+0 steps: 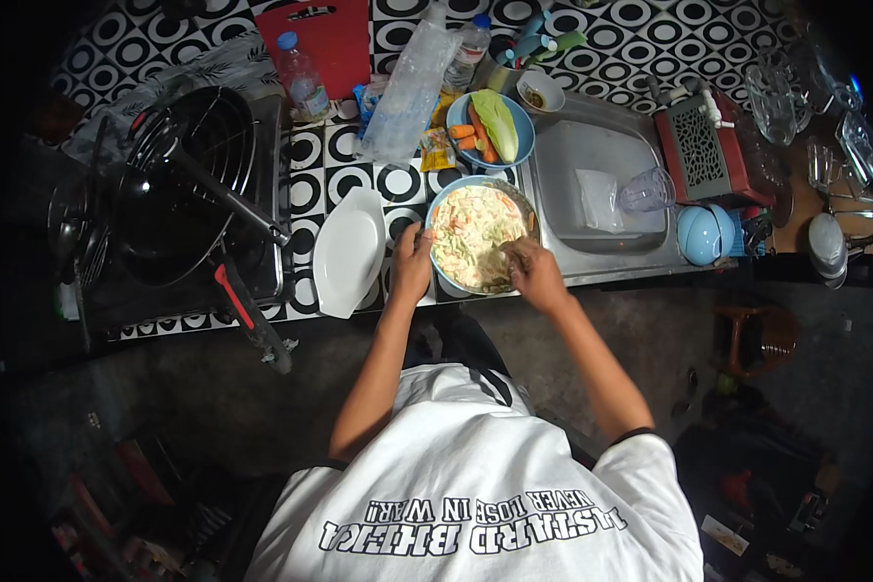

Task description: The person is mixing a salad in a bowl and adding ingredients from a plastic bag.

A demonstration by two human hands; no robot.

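Observation:
A light blue bowl at the counter's front edge holds a pale, wet mixture with orange and green shredded pieces. My left hand grips the bowl's left rim, thumb near the top of it. At the bowl's lower right, my right hand has its fingers bent down at the mixture; whether they pinch something is hidden. Left of the bowl lies a white oval dish. Behind it, a blue plate carries carrots and a leafy green vegetable.
A steel sink on the right holds a clear plastic cup. On the left stands a stove with a large dark wok, its handle jutting past the front edge. Plastic bottles and a red cutting board are at the back.

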